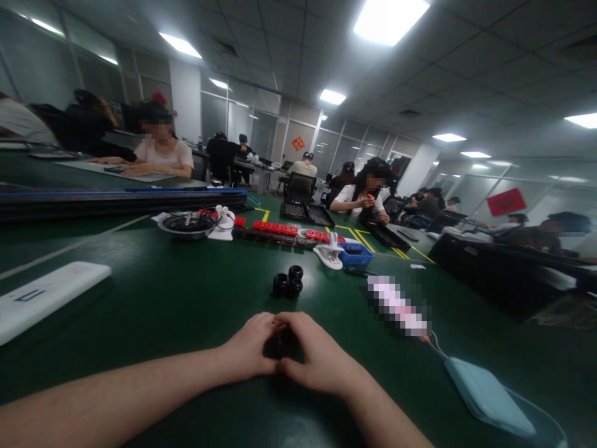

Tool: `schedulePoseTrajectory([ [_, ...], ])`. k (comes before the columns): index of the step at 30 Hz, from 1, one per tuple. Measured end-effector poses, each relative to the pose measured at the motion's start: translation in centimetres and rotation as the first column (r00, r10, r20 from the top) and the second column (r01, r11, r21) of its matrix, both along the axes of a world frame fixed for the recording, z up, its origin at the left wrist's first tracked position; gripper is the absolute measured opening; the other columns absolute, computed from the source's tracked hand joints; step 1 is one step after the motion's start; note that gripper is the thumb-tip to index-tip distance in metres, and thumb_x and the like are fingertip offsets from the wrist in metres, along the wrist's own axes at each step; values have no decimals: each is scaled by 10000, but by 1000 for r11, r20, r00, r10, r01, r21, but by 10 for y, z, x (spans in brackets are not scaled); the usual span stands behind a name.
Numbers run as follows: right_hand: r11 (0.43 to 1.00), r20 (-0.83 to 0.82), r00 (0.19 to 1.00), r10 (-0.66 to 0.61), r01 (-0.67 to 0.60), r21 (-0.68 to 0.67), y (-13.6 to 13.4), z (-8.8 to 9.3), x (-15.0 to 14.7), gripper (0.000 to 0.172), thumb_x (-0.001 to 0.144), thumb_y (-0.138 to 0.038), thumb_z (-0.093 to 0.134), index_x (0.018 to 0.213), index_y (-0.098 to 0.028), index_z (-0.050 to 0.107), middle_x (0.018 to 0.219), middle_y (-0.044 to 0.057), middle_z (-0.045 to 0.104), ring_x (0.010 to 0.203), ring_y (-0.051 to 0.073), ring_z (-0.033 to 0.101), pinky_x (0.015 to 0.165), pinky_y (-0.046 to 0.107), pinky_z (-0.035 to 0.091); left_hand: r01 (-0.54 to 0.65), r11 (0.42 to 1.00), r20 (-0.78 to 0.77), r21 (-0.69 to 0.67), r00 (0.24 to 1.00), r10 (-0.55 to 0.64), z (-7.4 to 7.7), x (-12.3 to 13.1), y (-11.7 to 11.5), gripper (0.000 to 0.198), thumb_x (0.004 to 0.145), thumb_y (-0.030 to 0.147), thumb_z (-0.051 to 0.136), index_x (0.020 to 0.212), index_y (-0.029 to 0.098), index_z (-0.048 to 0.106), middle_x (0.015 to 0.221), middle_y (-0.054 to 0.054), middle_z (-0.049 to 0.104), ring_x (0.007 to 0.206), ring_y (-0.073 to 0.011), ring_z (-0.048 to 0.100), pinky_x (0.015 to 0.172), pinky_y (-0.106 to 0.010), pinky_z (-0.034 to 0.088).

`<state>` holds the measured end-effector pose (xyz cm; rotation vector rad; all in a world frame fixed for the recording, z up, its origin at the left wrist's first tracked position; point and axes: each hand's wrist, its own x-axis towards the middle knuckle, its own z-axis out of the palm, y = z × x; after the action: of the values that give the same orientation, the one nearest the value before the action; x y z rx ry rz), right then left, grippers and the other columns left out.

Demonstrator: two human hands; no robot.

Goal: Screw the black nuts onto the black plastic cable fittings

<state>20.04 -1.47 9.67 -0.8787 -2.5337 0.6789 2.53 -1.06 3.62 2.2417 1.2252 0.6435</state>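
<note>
My left hand (254, 348) and my right hand (314, 354) meet low in the middle of the view, fingertips and thumbs touching. Their fingers curl round a small dark space, where something dark and shiny shows in part; its kind is hidden. Just beyond my hands, a small cluster of black, round, hollow pieces like little tyres (288, 283) stands on the green table (196, 298).
A white power bank-like block (51, 295) lies left. To the right are a blurred-out phone-like item (396, 305) and a light-blue case (489, 395) with a cable. Farther back are a metal bowl (186, 231), red strips (275, 228), a blue bin (355, 255) and seated people.
</note>
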Motion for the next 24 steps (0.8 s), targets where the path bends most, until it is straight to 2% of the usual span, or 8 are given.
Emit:
schedulePoseTrajectory([
  [2, 1000, 23, 1000, 16, -15, -4, 1, -1, -1, 573, 686, -268, 671, 1194, -171, 426, 1159, 81, 514, 1058, 213, 469, 906, 326, 370, 0, 1000, -23, 0, 1000, 0, -2, -1, 1, 505, 611, 385, 694, 1061, 195, 566, 1118, -79, 522, 1043, -275, 447, 912, -398, 365],
  [5, 996, 44, 995, -86, 86, 8, 5, -4, -2, 615, 651, -367, 705, 1170, -169, 441, 1116, 82, 526, 1017, 222, 485, 855, 331, 396, 8, 1000, -22, 23, 1000, -7, -3, -1, 1, 469, 632, 416, 681, 1027, 184, 581, 1099, -82, 525, 1033, -268, 453, 912, -390, 364],
  [8, 984, 92, 980, -176, 175, 20, 8, -6, -2, 499, 635, -340, 714, 1058, -178, 507, 986, 57, 563, 907, 212, 523, 751, 306, 425, 19, 999, -1, 41, 1000, -19, 0, 0, 0, 425, 648, 446, 665, 980, 189, 595, 1053, -70, 534, 1005, -255, 465, 886, -370, 384],
  [11, 991, 93, 987, -131, 131, 5, 6, -5, -1, 352, 673, -213, 656, 1001, -179, 535, 958, 46, 573, 883, 194, 532, 755, 290, 423, 16, 999, -2, 50, 1000, -16, 1, 1, -1, 388, 625, 364, 687, 963, 194, 599, 1010, -55, 545, 973, -245, 477, 863, -354, 397],
  [15, 1000, 20, 1000, -19, 20, -15, 0, -1, 0, 516, 652, -63, 566, 1145, -169, 463, 1119, 67, 537, 1024, 186, 491, 891, 292, 376, 13, 998, -15, 56, 1000, -12, -1, 0, 1, 390, 631, 338, 677, 984, 193, 594, 1017, -55, 549, 969, -247, 478, 859, -358, 399],
  [18, 999, 27, 999, -44, 44, -2, -3, 0, -2, 532, 685, -179, 620, 1186, -178, 438, 1166, 77, 514, 1059, 213, 468, 907, 324, 368, 22, 997, -21, 76, 1000, -21, -6, -1, 3, 443, 638, 393, 679, 1015, 181, 584, 1068, -69, 541, 1019, -261, 456, 904, -374, 370],
  [21, 991, 75, 989, -130, 130, 5, -1, -5, -4, 545, 675, -374, 669, 1146, -188, 467, 1083, 75, 550, 975, 232, 508, 829, 347, 414, 26, 996, -28, 88, 999, -24, -10, -2, 4, 491, 639, 426, 678, 1049, 182, 562, 1087, -72, 535, 1031, -262, 451, 915, -379, 363],
  [24, 981, 115, 975, -193, 192, 18, 1, -11, -6, 518, 650, -317, 688, 1105, -174, 489, 1026, 78, 567, 927, 233, 529, 794, 350, 429, 28, 995, -39, 99, 999, -24, -10, -1, 3, 458, 620, 368, 693, 1024, 192, 567, 1061, -60, 542, 1016, -253, 460, 909, -367, 368],
])
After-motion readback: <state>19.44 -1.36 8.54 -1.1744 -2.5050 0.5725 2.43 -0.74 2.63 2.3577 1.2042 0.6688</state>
